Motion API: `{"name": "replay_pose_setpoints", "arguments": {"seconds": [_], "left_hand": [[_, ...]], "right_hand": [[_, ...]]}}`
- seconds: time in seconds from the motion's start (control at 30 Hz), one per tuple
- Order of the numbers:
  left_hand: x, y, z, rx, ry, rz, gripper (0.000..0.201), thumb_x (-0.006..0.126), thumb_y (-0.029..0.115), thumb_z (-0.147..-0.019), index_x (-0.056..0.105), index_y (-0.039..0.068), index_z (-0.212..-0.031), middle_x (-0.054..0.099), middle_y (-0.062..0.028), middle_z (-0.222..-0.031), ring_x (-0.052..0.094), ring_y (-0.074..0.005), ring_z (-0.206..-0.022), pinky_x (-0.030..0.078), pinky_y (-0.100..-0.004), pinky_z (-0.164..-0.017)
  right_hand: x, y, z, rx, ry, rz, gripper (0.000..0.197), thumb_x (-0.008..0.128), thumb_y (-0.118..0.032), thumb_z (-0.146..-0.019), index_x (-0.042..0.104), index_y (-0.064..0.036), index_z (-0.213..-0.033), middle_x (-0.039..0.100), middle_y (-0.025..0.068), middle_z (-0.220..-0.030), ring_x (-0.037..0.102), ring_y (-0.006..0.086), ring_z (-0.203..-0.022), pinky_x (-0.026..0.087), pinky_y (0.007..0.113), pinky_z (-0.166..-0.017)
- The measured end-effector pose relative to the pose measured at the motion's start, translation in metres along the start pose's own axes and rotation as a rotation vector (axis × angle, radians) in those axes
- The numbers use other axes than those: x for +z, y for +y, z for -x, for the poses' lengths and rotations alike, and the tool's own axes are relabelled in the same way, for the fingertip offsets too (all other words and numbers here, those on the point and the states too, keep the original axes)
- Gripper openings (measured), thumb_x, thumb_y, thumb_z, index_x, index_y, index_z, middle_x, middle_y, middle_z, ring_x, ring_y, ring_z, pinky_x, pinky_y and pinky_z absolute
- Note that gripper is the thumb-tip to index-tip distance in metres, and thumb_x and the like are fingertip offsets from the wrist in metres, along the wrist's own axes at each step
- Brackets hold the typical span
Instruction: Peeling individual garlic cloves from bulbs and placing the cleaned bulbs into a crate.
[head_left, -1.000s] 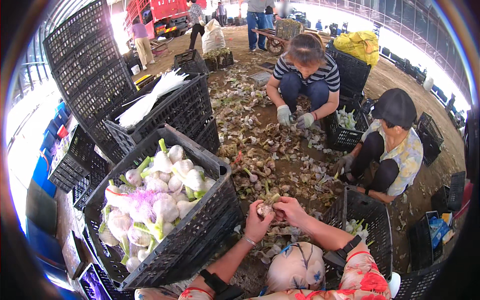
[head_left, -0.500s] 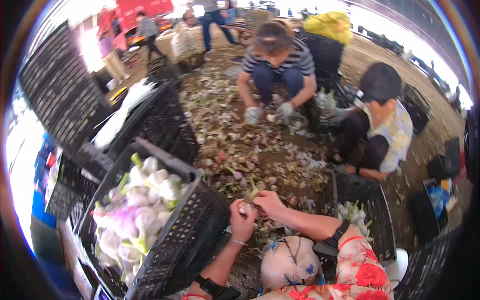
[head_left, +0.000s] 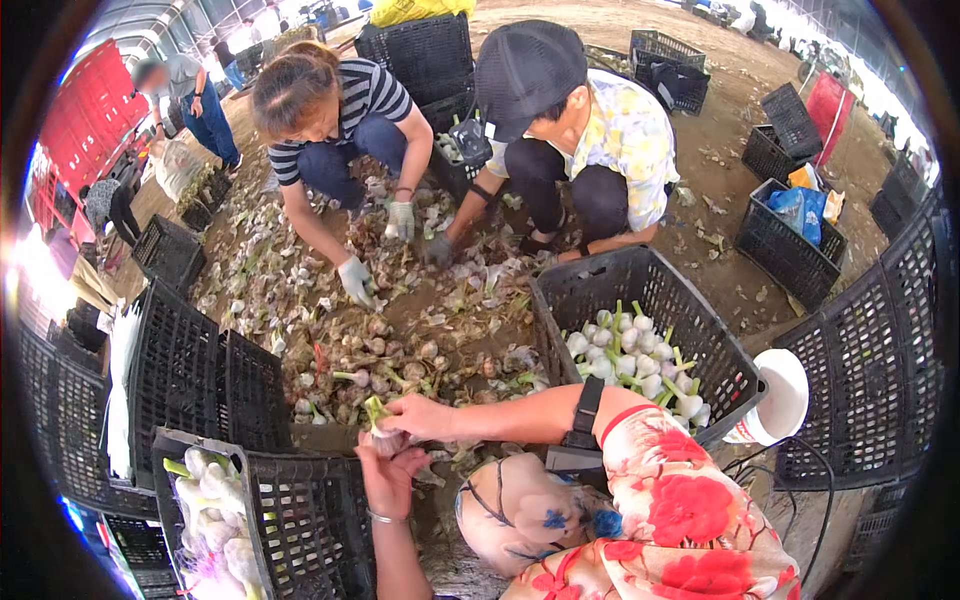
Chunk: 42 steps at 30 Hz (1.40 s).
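Note:
Both my hands meet at one garlic bulb [head_left: 386, 440] with a short green stem stub, low over the littered ground. My left hand [head_left: 388, 480], with a bracelet at its wrist, cups the bulb from below. From the right, my right hand [head_left: 420, 416] grips its upper side beside the stem. Just beyond lies a heap of unpeeled garlic [head_left: 400, 355] among loose skins and dry leaves. Cleaned white bulbs with green stubs [head_left: 635, 350] lie in a black crate [head_left: 690, 290] right of my hands. Another black crate [head_left: 310, 515] at lower left holds larger white bulbs [head_left: 215, 505].
Two people crouch across the heap: one in a striped shirt [head_left: 390, 90] with gloved hands on the garlic, one in a black cap [head_left: 530, 75] reaching in. A white bucket [head_left: 785, 395] stands beside the right crate. Stacked black crates [head_left: 865, 360] rise at far right; more [head_left: 175, 350] stand left.
My view has swung right, so the left crate now sits lower at the edge and the right one shows fully. The capped person leans further toward the heap. Both hands still hold a garlic bulb.

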<state>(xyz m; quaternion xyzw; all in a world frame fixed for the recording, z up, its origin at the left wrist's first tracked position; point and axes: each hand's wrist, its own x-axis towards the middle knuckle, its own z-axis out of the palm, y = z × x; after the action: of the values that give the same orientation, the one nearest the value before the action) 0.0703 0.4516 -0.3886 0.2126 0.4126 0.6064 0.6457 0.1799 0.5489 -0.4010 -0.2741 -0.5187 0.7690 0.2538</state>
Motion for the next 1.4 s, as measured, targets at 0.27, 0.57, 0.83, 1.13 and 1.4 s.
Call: {"name": "replay_pose_setpoints", "arguments": {"seconds": [0.27,0.57,0.83,1.13,1.4], "left_hand": [[-0.002,-0.004,-0.014,0.319,0.368,-0.349,0.04,0.043,0.037,-0.086,0.044,0.002,-0.107,0.054,-0.0093,-0.092,0.057,-0.0193,-0.077,0.051,-0.0307,-0.056],[-0.01,0.008,-0.007,0.151,0.353,-0.359,0.042,0.038,0.036,-0.089,0.038,0.007,-0.12,0.055,-0.0089,-0.095,0.056,-0.0171,-0.075,0.051,-0.0309,-0.055],[0.02,0.005,0.004,0.598,0.511,-0.847,0.056,0.056,0.006,-0.078,0.028,0.004,-0.127,0.038,-0.013,-0.122,0.046,-0.022,-0.101,0.041,-0.0315,-0.084],[-0.035,-0.002,-0.013,0.733,0.62,-1.055,0.029,0.051,0.009,-0.084,0.049,-0.001,-0.111,0.052,-0.0118,-0.106,0.054,-0.0175,-0.087,0.047,-0.0276,-0.073],[-0.013,0.005,-0.025,0.211,0.156,-0.451,0.046,0.059,-0.001,-0.073,0.037,0.004,-0.113,0.05,-0.0091,-0.1,0.054,-0.0177,-0.084,0.053,-0.0305,-0.063]], "right_hand": [[0.001,0.002,-0.005,-0.16,0.106,0.268,0.022,0.055,-0.022,-0.081,0.057,-0.0002,-0.084,0.058,0.0048,-0.069,0.05,0.009,-0.058,0.041,0.025,-0.049],[0.003,0.016,-0.008,0.029,0.168,0.005,0.022,0.053,-0.018,-0.081,0.058,0.0029,-0.081,0.057,0.0066,-0.065,0.053,0.0117,-0.049,0.044,0.025,-0.045],[0.012,0.005,0.0,-0.09,0.194,0.075,0.023,0.051,-0.016,-0.081,0.057,0.0061,-0.08,0.057,0.0094,-0.062,0.056,0.015,-0.045,0.044,0.027,-0.041],[0.021,-0.002,0.007,-0.072,0.235,0.227,0.025,0.051,-0.019,-0.081,0.058,0.0044,-0.078,0.057,0.0127,-0.061,0.057,0.017,-0.049,0.044,0.03,-0.045],[-0.012,-0.008,0.015,-0.206,0.106,0.42,0.027,0.054,-0.023,-0.079,0.058,0.0032,-0.076,0.059,0.0135,-0.064,0.057,0.015,-0.054,0.042,0.031,-0.048]]}}
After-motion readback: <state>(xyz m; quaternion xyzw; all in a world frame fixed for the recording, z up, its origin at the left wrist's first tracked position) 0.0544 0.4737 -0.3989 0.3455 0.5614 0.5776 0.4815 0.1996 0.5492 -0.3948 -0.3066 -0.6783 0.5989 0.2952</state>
